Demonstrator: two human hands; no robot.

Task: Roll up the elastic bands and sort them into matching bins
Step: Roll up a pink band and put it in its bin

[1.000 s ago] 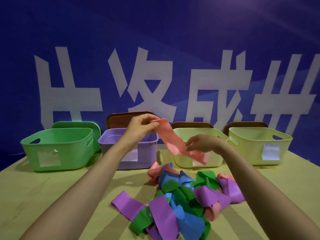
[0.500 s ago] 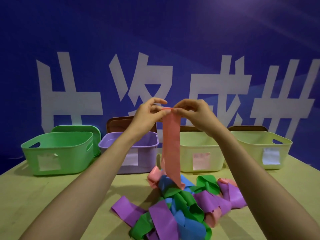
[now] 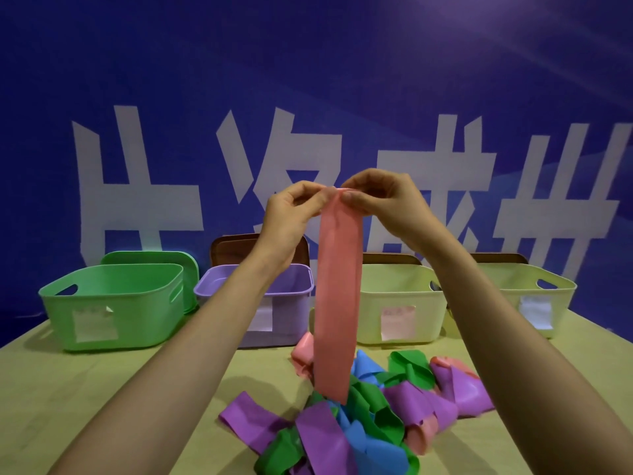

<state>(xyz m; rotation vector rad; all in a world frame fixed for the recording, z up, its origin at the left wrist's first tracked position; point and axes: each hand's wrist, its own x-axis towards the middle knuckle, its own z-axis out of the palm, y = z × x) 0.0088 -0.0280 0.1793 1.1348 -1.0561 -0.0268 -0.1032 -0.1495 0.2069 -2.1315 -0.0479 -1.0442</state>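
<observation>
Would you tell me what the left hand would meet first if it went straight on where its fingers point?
Likely the right hand, which pinches the pink band just beyond the left hand; depth is unclear.

Blue banner wall [image 3: 342,63] behind pale wooden table [image 3: 102,389].

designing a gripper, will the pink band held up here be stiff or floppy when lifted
Probably floppy: the pink band hangs limp from where the left hand and right hand pinch its top edge. Likely light, since a pinch alone carries it. Unlikely to roll: the pile of bands lies crumpled.
</observation>
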